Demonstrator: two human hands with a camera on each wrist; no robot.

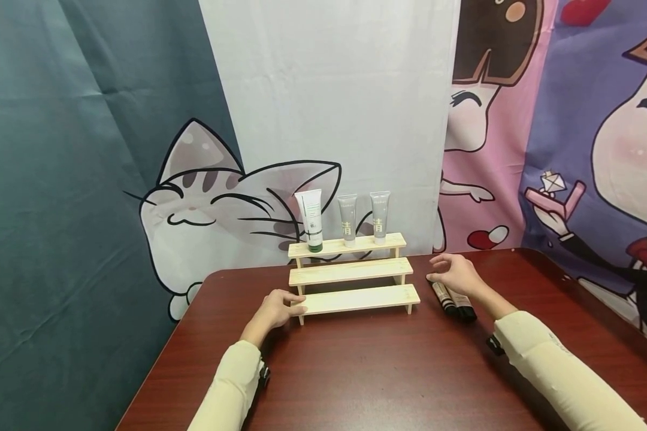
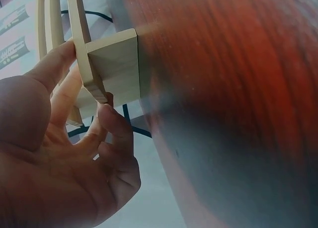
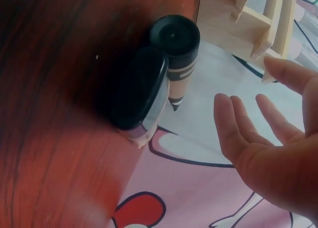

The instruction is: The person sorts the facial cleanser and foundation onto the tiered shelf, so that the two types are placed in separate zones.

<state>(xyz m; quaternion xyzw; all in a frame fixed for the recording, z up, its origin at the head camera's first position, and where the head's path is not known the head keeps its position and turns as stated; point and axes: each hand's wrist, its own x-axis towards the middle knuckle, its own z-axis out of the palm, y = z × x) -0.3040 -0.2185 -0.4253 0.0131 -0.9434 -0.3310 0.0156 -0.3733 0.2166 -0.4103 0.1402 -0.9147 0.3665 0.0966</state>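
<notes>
A three-tier wooden stand (image 1: 356,272) stands near the back of the table. At its left end my left hand (image 1: 274,310) pinches the lowest step, thumb on one face and curled fingers at the other, as the left wrist view shows on the stand (image 2: 112,64). My right hand (image 1: 455,274) hovers by two black-capped tubes lying to the right of the stand, its fingers loosely bent and holding nothing. One is a slim tube (image 1: 443,297) with dark bands; beside it lies a wider, flatter tube (image 1: 462,304). In the right wrist view the fingers are apart from both.
On the top step stand a white tube with a green cap (image 1: 313,221) and two translucent grey tubes, a middle one (image 1: 347,218) and a right one (image 1: 380,216). Behind the reddish-brown table (image 1: 366,371) hangs a cartoon-printed cloth (image 1: 334,90).
</notes>
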